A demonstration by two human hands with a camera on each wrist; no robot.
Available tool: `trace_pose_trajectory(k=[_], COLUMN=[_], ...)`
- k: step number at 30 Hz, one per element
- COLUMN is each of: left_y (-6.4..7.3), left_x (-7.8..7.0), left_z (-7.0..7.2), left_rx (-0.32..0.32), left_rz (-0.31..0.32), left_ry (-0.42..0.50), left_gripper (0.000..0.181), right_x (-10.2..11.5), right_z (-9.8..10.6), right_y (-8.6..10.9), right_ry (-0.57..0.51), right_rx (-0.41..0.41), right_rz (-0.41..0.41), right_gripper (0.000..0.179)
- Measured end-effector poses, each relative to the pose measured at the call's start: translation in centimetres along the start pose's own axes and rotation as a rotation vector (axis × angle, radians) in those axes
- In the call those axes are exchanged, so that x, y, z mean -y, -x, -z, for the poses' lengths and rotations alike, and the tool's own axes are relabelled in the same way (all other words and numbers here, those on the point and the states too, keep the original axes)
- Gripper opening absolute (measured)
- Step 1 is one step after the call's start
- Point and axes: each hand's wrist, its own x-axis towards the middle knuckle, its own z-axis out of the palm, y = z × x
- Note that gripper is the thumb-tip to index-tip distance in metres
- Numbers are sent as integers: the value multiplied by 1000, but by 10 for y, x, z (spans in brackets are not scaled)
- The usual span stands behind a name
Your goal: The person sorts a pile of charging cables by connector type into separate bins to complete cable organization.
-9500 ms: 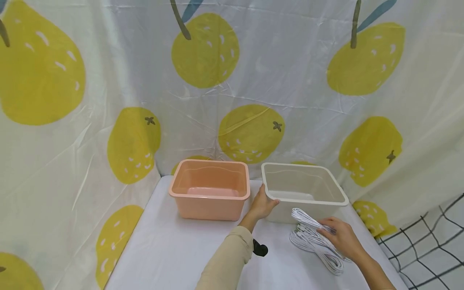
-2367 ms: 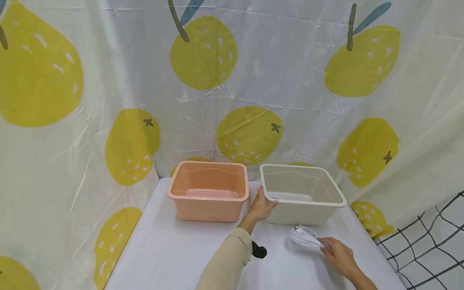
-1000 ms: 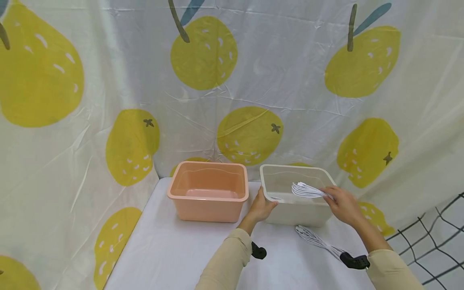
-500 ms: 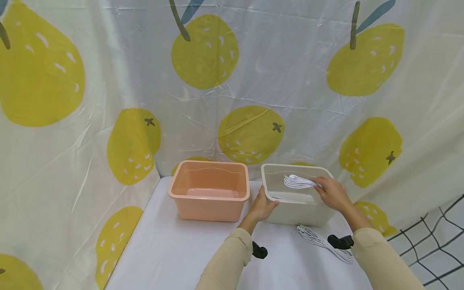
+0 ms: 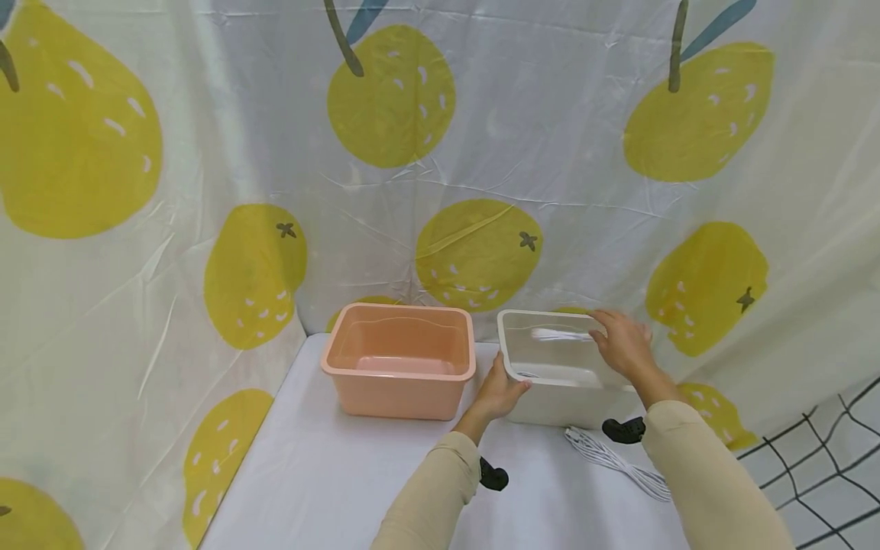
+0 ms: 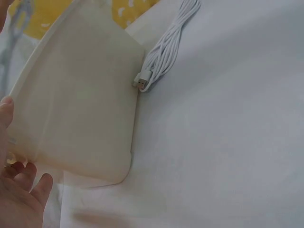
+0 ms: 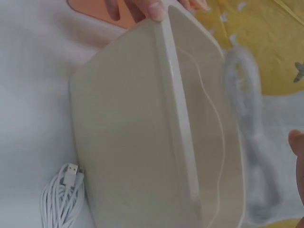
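My left hand (image 5: 499,388) grips the cream plastic bin (image 5: 571,405) at its near left corner, with the thumb on the rim. Above the bin's right end is my right hand (image 5: 622,344), its fingers spread and off the cable. A blurred bundle of white cable (image 5: 560,334) is in mid-air over the bin, apart from the right thumb in the right wrist view. Part of another white cable (image 5: 528,374) shows inside the bin. On the table, a coiled white USB cable (image 5: 612,461) lies against the bin's front, its USB plug (image 7: 71,175) clear in the right wrist view.
Left of the cream bin stands a peach bin (image 5: 402,397); no contents show in it. Both stand on a white-covered table (image 5: 330,489). A fruit-printed curtain (image 5: 481,176) hangs close behind, and a black wire grid (image 5: 825,458) is at the right.
My right hand carried the cable bundle from the table up over the cream bin and has let it go. Fewer cables lie on the table than at first. My left hand keeps its grip.
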Motion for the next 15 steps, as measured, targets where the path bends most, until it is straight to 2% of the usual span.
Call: trace_pose_trajectory(k=[6, 10, 15], left_y=[1, 0, 1], left_x=[0, -1, -2], left_z=[-1, 0, 0], left_rx=[11, 0, 4], left_rz=[3, -29, -20], left_ry=[-1, -2, 7], left_gripper=[86, 83, 84], right_x=[1, 2, 1], right_z=[-8, -9, -9], right_y=[2, 2, 5], right_ry=[-12, -47, -103], right_rx=[103, 99, 71], right_rz=[-2, 23, 91], right_gripper=[41, 40, 39])
